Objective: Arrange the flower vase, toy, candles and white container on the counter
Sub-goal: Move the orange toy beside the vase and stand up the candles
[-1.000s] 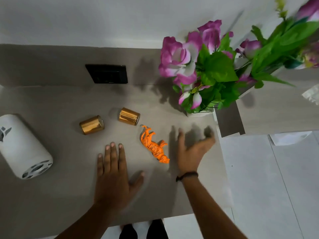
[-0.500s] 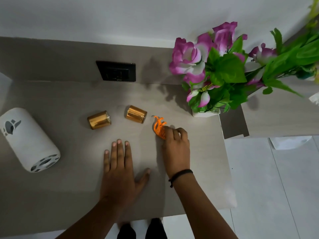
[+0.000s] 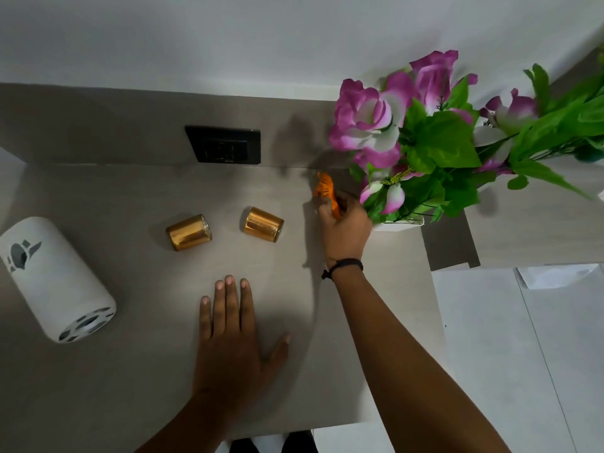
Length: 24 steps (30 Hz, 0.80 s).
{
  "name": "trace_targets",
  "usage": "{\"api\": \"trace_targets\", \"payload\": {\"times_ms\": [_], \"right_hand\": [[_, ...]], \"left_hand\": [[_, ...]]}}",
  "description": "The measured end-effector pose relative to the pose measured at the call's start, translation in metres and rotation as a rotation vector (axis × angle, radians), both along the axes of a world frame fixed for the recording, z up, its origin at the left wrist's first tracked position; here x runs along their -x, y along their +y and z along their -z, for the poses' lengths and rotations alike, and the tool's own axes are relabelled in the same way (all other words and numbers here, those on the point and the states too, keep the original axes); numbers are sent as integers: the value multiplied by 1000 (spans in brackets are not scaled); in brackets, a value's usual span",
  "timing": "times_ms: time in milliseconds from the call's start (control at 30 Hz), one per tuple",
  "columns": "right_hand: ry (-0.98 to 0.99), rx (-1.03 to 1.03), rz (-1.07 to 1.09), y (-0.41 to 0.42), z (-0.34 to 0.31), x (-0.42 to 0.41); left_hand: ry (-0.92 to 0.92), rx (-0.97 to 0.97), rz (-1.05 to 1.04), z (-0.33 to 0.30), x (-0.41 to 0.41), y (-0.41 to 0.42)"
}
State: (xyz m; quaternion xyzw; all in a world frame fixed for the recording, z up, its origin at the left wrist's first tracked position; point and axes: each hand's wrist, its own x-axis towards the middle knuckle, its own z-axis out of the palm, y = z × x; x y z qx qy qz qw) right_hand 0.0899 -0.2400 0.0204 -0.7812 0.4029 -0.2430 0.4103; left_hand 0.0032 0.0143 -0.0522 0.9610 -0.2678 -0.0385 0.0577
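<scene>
1. While the right hand [image 3: 346, 230] closes its fingers [image 3: 327, 212] around it, the orange striped toy [image 3: 326, 191] sits near the back of the surface [image 3: 98, 387], just left of the flower vase [image 3: 398, 222].
2. Only the upper part of the toy shows above the fingers; whether it touches the surface cannot be told.
3. The flower vase, white and low, stands at the right edge of the surface, largely hidden under pink blooms [image 3: 366, 122] and green leaves [image 3: 447, 142].
4. Two gold candles [image 3: 189, 232] [image 3: 264, 224] lie on their sides to the left of the toy, apart from each other and from the hand.
5. The white container [image 3: 55, 279] lies on its side at the far left, well apart from the candles, its patterned end facing the viewer.
6. The left hand [image 3: 232, 335] rests flat on the surface nearer the viewer, fingers spread, gripping nothing.
7. A black wall socket [image 3: 224, 144] sits on the upstand behind the candles.
</scene>
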Motion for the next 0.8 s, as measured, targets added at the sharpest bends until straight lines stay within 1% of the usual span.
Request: {"api": "trace_targets", "payload": {"times_ms": [133, 333, 400, 467, 533, 600, 633, 700, 800], "right_hand": [[-30, 14, -18, -3, 7, -8], [10, 87, -46, 5, -1, 6], [59, 106, 1, 23, -6, 26], [134, 130, -21, 52, -13, 50], [175, 194, -119, 76, -21, 62], [230, 291, -253, 83, -28, 54], [277, 314, -339, 82, -31, 43], [417, 331, -527, 80, -34, 15], [611, 418, -683, 79, -27, -17]], "left_hand": [[-7, -9, -10, -1, 1, -1], [-9, 32, -8, 6, 0, 0], [7, 44, -25, 3, 0, -2], [36, 143, -52, -7, -2, 0], [63, 316, -94, -21, -15, 3], [25, 413, -175, -40, -44, 3], [-2, 414, -230, -50, -64, 3], [-9, 345, -296, -70, -110, 6], [46, 217, -257, -87, -165, 14]]}}
